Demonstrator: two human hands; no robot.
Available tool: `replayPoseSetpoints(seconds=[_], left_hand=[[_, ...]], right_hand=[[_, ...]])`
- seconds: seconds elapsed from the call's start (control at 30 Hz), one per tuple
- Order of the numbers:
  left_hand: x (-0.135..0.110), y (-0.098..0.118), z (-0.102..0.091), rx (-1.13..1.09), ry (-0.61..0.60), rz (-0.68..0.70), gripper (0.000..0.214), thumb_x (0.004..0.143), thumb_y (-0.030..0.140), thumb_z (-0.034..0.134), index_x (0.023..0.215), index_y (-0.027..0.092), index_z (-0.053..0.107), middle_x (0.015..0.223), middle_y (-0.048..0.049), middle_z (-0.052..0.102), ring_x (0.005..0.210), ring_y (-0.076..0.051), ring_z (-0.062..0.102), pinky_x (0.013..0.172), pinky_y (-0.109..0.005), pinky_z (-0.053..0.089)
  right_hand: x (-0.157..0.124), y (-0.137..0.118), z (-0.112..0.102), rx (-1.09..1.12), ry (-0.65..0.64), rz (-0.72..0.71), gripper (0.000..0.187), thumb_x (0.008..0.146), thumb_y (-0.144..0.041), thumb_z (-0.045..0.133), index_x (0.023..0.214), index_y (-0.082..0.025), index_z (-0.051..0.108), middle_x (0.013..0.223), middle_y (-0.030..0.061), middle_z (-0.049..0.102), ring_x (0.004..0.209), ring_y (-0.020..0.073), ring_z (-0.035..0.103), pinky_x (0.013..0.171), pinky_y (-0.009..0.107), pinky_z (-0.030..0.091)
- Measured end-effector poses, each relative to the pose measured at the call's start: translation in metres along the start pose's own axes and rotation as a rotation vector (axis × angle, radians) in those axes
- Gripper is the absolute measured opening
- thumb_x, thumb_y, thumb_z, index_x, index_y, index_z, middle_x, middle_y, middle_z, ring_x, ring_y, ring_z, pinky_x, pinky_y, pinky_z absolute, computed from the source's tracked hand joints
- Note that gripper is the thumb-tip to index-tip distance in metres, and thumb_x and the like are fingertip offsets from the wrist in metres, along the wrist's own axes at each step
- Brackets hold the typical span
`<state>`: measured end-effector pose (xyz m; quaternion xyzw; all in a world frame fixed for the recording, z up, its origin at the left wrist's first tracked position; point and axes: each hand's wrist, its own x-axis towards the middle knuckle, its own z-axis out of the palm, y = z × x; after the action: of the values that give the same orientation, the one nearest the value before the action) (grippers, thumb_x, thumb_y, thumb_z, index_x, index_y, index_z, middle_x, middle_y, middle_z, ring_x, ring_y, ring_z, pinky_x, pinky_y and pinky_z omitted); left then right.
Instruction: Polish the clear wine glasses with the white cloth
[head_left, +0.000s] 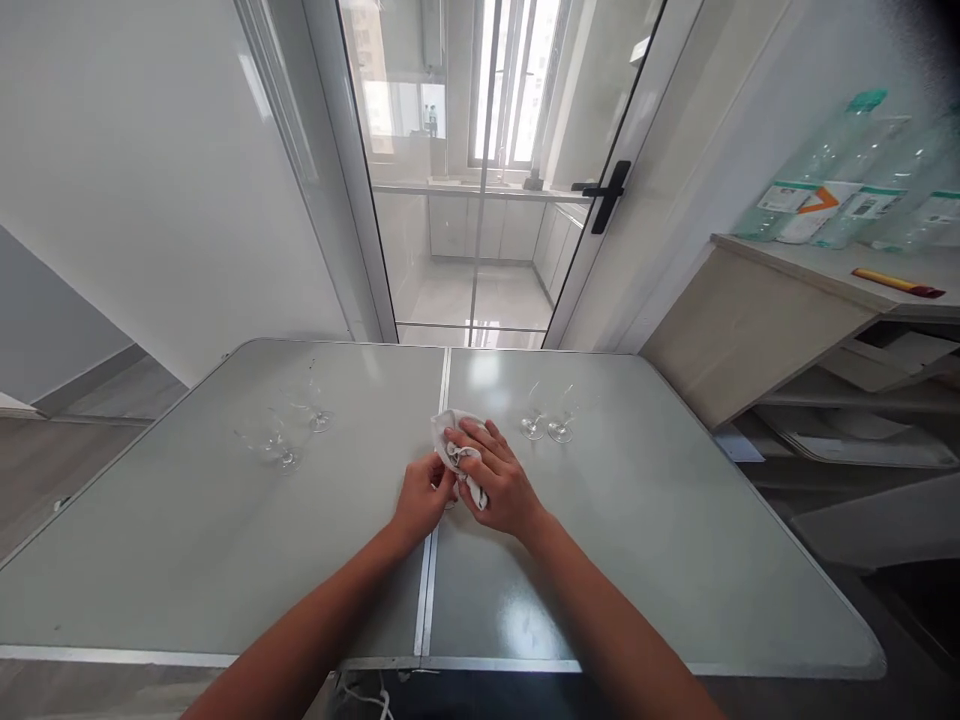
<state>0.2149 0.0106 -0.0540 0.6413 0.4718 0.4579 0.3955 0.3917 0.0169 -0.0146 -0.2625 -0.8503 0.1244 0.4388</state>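
My right hand [501, 482] is closed over a crumpled white cloth [444, 430], its fingers pressing it from above. Pinched in my left hand [424, 494], right beside the cloth, is what looks like the stem of a wine glass. A bit of its clear round foot [450, 504] peeks out below the fingers; cloth and hands hide the rest. Two clear stemmed glasses stand on the right half of the table, one glass [532, 428] next to another glass [561, 430]. On the left half, several more sit, including a far glass [320, 420] and a nearer glass [288, 459].
A grey-green table [637, 560] with a metal centre seam lies under my hands. Beyond it is a glass door [480, 240] with a black handle [611, 197]. A shelf unit [795, 310] at the right bears green-tinted plastic bottles [840, 180] and a yellow-red stick-like item [896, 282].
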Motion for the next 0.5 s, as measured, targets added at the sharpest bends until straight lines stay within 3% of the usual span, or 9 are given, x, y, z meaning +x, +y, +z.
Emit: replayPoseSetpoints(seconds=[0.13,0.2,0.33,0.5], left_hand=[[0.001,0.002,-0.015,0.478,-0.092,0.224,0.017,0.093,0.031,0.057,0.081,0.019,0.061,0.064,-0.0029,0.067,0.056,-0.018,0.063,0.056,-0.027,0.042],[0.002,0.003,-0.022,0.625,-0.162,0.298,0.013,0.095,0.029,0.056,0.089,0.020,0.063,0.069,-0.0039,0.069,0.059,-0.019,0.065,0.057,-0.027,0.041],[0.001,0.003,-0.026,0.751,-0.223,0.379,0.017,0.099,0.032,0.054,0.089,0.020,0.061,0.068,-0.0045,0.069,0.058,-0.020,0.065,0.054,-0.027,0.037],[-0.003,0.008,-0.022,0.704,-0.304,0.517,0.020,0.100,0.033,0.054,0.084,0.022,0.057,0.064,-0.0015,0.065,0.056,-0.018,0.061,0.054,-0.028,0.035]], right_hand=[[0.003,0.005,-0.014,-0.075,-0.064,0.009,0.043,0.089,-0.019,0.064,0.130,-0.032,0.064,0.136,0.0045,0.069,0.139,0.0291,0.054,0.126,0.060,0.021],[0.005,0.006,-0.020,-0.013,-0.074,0.066,0.037,0.090,-0.021,0.065,0.125,-0.032,0.069,0.121,0.0038,0.076,0.129,0.0290,0.061,0.122,0.058,0.030],[0.007,0.006,-0.031,0.240,-0.059,0.243,0.021,0.093,-0.027,0.064,0.110,-0.029,0.076,0.105,0.0050,0.077,0.106,0.0272,0.069,0.095,0.045,0.052],[0.004,0.014,-0.043,0.668,0.002,0.599,0.026,0.093,-0.040,0.062,0.087,-0.021,0.079,0.083,0.0042,0.074,0.075,0.0209,0.064,0.067,0.032,0.047]])
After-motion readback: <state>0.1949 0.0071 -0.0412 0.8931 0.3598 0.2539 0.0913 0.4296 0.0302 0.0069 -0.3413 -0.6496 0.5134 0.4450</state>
